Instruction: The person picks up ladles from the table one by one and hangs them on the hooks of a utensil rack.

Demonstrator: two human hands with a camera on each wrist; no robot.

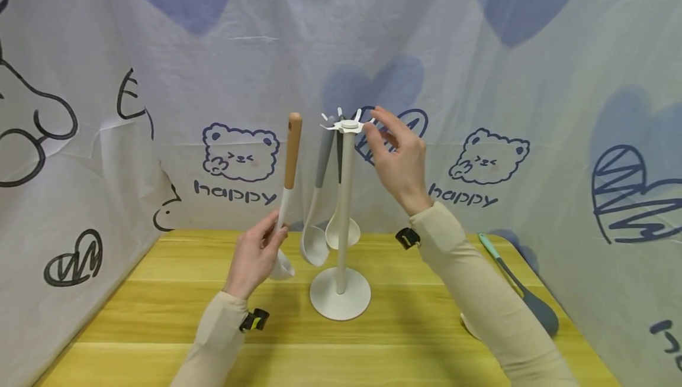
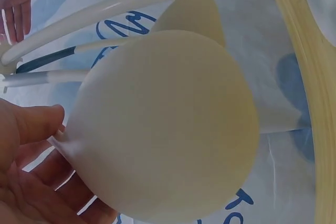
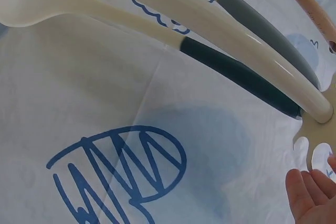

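My left hand (image 1: pixel 256 254) grips a white ladle (image 1: pixel 285 206) by its lower shaft, and the tan wood-coloured handle points up. Its round bowl (image 2: pixel 168 129) fills much of the left wrist view. Just right of it stands a white utensil stand (image 1: pixel 343 209) with a round base and a ring of hooks on top. The thumb and forefinger of my right hand (image 1: pixel 399 159) pinch at a hook on the stand's right side. From the hooks on the far left hang a grey-handled ladle (image 1: pixel 315 245) and a dark-handled white spoon (image 1: pixel 348 233).
On the table's right lies a dark grey utensil with a mint-green handle end (image 1: pixel 538 310), partly behind my right sleeve. A pale object (image 1: pixel 470 326) peeks out beside that sleeve. A printed cloth (image 1: pixel 319 20) hangs behind the wooden table (image 1: pixel 160 292) and at both sides.
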